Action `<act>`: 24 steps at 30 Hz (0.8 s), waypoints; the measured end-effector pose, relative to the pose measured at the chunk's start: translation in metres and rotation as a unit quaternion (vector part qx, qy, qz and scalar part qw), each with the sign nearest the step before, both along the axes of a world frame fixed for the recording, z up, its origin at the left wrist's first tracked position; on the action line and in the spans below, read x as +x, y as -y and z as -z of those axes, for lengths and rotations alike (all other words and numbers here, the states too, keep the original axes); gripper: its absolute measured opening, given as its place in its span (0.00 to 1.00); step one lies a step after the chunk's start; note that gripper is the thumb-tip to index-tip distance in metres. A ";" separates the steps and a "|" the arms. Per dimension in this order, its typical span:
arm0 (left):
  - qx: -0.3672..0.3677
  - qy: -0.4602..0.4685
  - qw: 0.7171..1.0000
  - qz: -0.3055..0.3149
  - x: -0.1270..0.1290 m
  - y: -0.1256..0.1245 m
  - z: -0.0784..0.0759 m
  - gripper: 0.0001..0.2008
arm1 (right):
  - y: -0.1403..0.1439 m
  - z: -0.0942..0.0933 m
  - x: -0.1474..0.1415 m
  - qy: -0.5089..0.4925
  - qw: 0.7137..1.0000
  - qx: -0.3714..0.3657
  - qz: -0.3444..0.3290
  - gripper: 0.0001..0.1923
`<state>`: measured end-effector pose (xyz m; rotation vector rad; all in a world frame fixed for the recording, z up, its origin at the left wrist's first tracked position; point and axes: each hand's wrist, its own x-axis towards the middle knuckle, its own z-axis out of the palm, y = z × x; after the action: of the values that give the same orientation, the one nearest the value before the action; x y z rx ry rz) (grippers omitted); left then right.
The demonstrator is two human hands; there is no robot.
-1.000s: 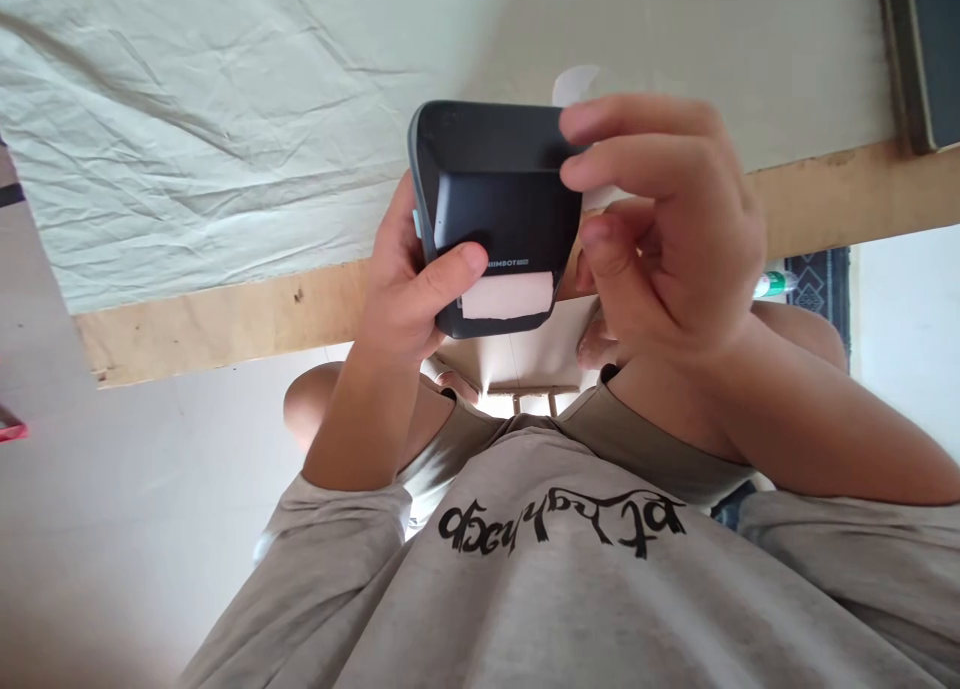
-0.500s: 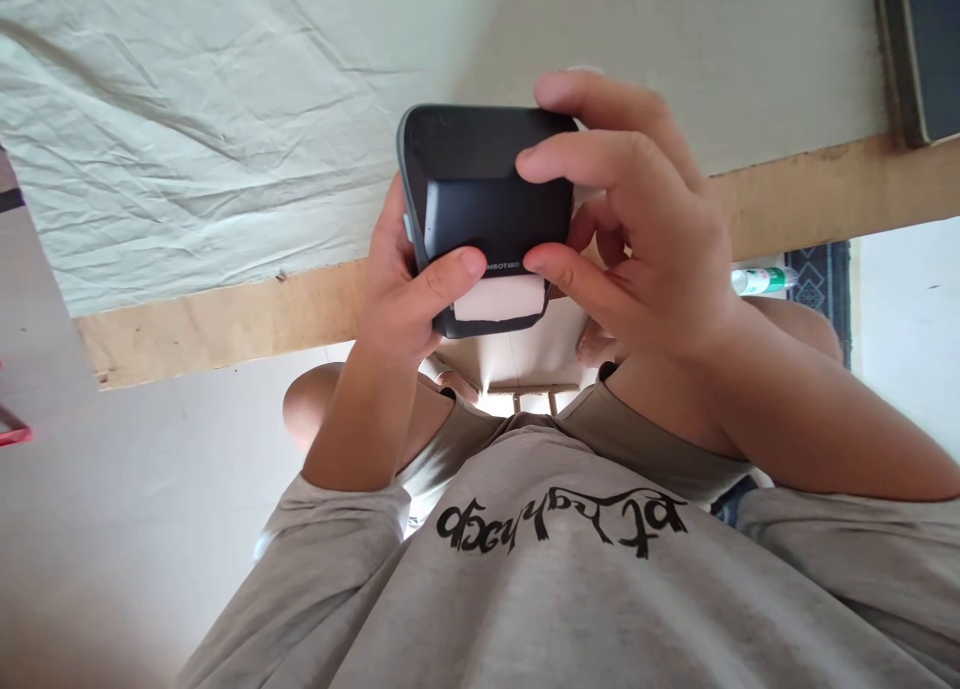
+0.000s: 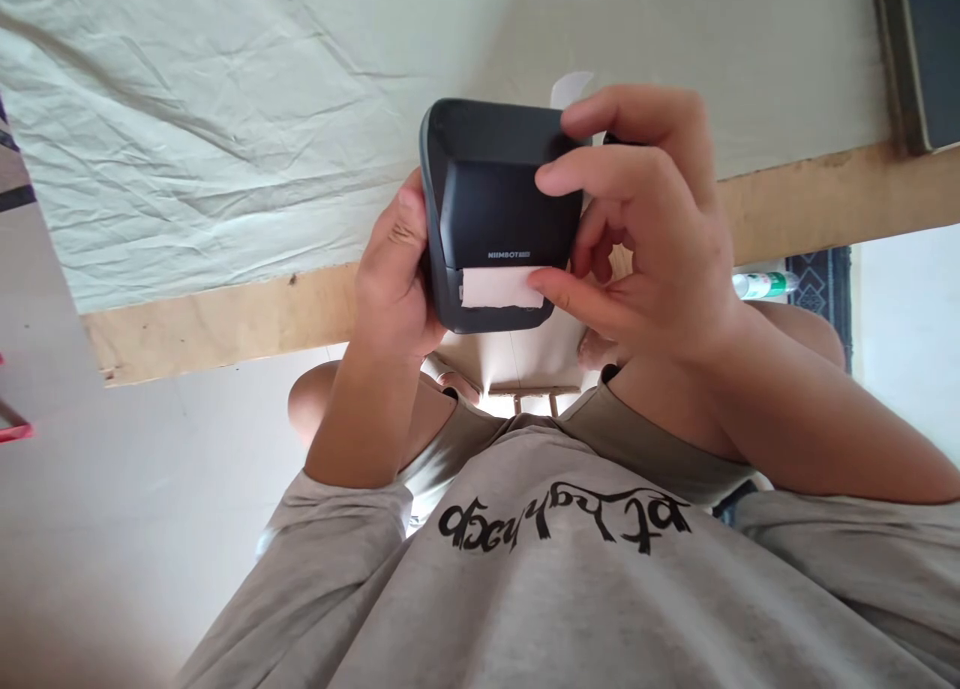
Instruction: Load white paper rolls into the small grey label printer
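Observation:
A black label printer (image 3: 510, 204) marked NIIMBOT is held up between my two hands, above the table's near edge. White label paper (image 3: 499, 287) shows in the slot at its lower end. My left hand (image 3: 397, 274) grips the printer's left side, thumb along the edge and the other fingers hidden behind it. My right hand (image 3: 645, 209) is closed around the right side. Its thumb rests at the right end of the paper, and two fingers lie on the lid. A curled white strip (image 3: 570, 89) shows beyond the printer's far right corner.
A pale wrinkled cloth (image 3: 225, 149) covers the table, with a bare wooden edge (image 3: 217, 314) in front. A dark-framed object (image 3: 919, 59) lies at the far right. Below the edge are a green-labelled plastic bottle (image 3: 765, 285), a patterned dark mat (image 3: 821, 299) and my knees.
The printer has shifted slightly right and turned a little. My left thumb has moved off its front to the left edge. The white strip behind it now shows more.

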<state>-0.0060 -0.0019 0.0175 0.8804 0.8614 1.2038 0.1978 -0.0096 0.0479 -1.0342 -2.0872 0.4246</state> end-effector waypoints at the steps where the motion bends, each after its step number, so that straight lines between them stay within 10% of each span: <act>1: -0.003 -0.006 1.000 0.004 0.000 0.001 0.000 0.17 | 0.000 -0.001 0.000 0.002 1.000 0.003 -0.001 0.20; 9: -0.005 0.012 1.000 0.025 0.002 0.001 0.005 0.23 | 0.000 -0.005 -0.012 -0.082 0.981 0.147 0.098 0.06; 16: 0.058 -0.030 0.997 0.032 0.001 -0.001 0.011 0.21 | -0.001 -0.016 -0.013 -0.179 0.972 0.041 0.146 0.04; 24: 0.067 -0.019 0.994 0.084 0.003 0.000 0.008 0.24 | -0.004 -0.024 -0.019 0.175 0.972 0.025 0.151 0.10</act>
<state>-0.0026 -0.0023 0.0099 1.0655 0.7274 1.1106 0.1784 -0.0060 0.0719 -1.4536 -2.1757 0.0346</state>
